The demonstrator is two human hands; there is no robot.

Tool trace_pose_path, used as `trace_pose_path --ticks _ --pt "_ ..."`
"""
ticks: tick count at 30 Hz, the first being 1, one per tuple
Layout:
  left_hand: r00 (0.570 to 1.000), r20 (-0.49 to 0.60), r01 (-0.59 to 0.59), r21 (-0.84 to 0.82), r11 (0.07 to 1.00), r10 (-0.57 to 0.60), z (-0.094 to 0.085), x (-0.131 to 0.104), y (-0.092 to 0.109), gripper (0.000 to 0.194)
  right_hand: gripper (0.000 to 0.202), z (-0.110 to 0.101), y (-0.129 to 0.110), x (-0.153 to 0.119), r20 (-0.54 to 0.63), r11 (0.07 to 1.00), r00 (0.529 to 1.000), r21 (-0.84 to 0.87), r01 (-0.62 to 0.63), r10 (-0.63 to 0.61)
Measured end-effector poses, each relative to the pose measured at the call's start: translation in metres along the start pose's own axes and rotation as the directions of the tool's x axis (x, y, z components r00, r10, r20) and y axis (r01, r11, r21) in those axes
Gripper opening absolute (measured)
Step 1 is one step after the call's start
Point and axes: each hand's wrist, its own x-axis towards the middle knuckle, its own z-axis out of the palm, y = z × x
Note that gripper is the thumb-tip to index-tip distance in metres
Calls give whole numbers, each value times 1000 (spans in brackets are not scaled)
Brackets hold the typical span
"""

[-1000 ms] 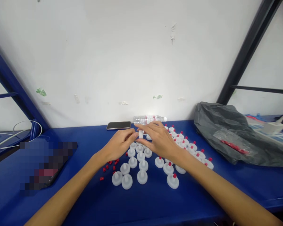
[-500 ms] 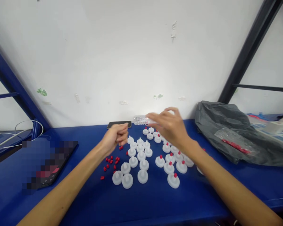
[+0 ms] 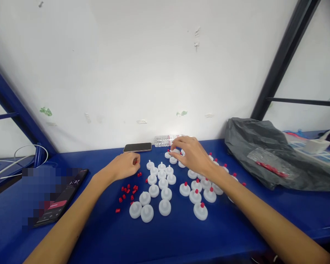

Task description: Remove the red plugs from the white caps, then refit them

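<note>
My left hand (image 3: pixel 126 165) is closed with its fingers curled in, held above the table just behind the loose red caps (image 3: pixel 128 191); whatever it holds is hidden. My right hand (image 3: pixel 189 152) hovers over the back of the white spouted lids with red caps (image 3: pixel 209 195). Its thumb and forefinger are apart, and a white lid (image 3: pixel 176 150) shows in the gap; contact is unclear. Between the two hands stand several white spouted lids without red caps (image 3: pixel 166 193), spouts up.
A phone (image 3: pixel 137 147) and a clear bottle (image 3: pixel 161 141) lie by the wall. Another phone (image 3: pixel 63 201) is at the left. A grey plastic bag (image 3: pixel 244 139) bulges at the right, with a clear bag of red pieces (image 3: pixel 272 168) on it. The table (image 3: pixel 159 238) is blue.
My right hand has come down and slightly left over the back lids. My left hand has turned and drawn a little left, still closed. The whole view has shifted slightly.
</note>
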Motion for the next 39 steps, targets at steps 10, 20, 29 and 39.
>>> trace_pose_path --ticks 10,20,29,39 --pt "991 136 -25 90 996 13 4 -2 -2 26 14 22 2 -5 211 999 977 32 -2 -5" --pt "988 157 -25 136 990 4 4 -3 3 27 18 23 0 -5 266 999 964 38 -7 -3" --pt "996 86 -33 138 990 22 3 -3 6 27 13 -5 18 2 270 991 954 -65 -119 133" --pt "971 -199 -109 108 988 129 -5 -8 16 26 11 -9 17 2 198 997 977 -7 -80 79"
